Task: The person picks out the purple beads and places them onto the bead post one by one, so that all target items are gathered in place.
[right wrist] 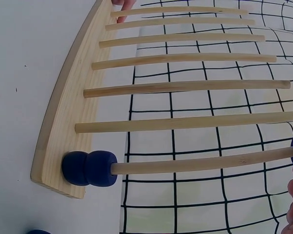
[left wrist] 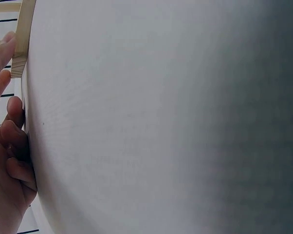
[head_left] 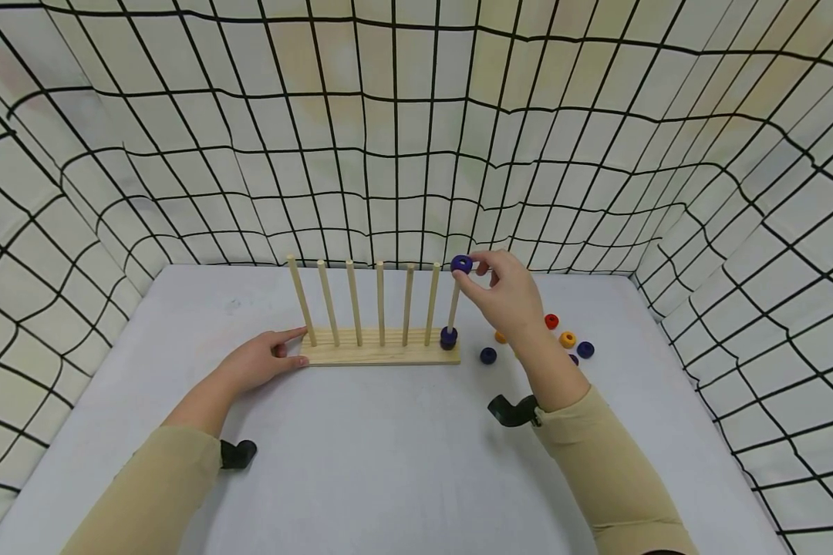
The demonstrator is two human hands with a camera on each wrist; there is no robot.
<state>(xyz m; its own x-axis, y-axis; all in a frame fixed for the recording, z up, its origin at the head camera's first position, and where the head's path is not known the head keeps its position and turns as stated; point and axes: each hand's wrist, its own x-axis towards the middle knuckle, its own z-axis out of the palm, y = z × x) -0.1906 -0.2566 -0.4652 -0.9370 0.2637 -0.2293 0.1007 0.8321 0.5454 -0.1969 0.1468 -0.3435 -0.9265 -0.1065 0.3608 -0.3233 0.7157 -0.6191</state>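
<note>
Clock centred on the pegged rack [head_left: 382, 355], on the worktop [head_left: 361, 462]. At 9 o'clock we note the left hand [head_left: 264, 360] pinching the rack's end between finger and thumb, probably to steady it. Toward 2, the right hand [head_left: 510, 293] grips a blue bead [head_left: 461, 264] by its side at the tip of the end peg [right wrist: 200, 163], a hold that likely keeps the hole clear; we cannot tell whether the tip has entered. Two stacked beads [head_left: 448, 337] sit at that peg's foot. Loose beads [head_left: 585, 350] lie toward 3, we judge for easy right-hand reach.
</note>
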